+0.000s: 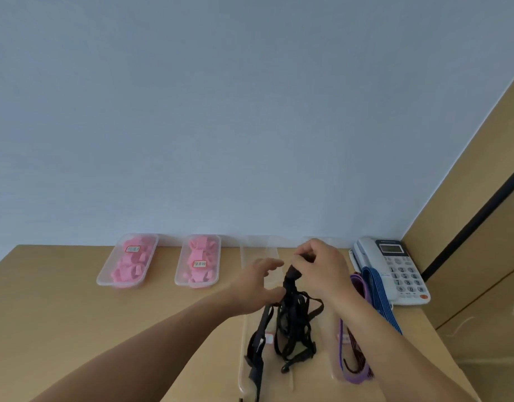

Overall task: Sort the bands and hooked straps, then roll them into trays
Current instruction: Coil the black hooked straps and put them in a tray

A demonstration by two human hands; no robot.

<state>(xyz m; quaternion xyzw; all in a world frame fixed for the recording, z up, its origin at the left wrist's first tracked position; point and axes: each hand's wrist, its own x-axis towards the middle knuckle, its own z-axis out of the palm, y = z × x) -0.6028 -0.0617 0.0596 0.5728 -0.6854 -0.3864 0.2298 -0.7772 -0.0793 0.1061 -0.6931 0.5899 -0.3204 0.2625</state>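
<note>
- Black straps are pinched at the top end by the right hand, apparently so the tangle hangs free for sorting.
- The left hand is held open, fingers spread, just beside the bundle, gripping nothing.
- The bundle's long axis is kept upright; loose ends trail onto the near clear tray.

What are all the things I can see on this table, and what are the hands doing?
Trays of pink pieces: two, clear, back left.
Long trays: two, clear, middle and right.
Black straps: one tangled bunch, black, hanging over middle tray.
Purple band: one, purple, along right tray.
Dark red strap: one, dark red, right tray.
Blue strap: one, blue striped, by telephone.
Telephone: one, white, back right.
Table: one, tan.
Left hand: one, open, beside bunch.
Right hand: one, pinching bunch's top.
</note>
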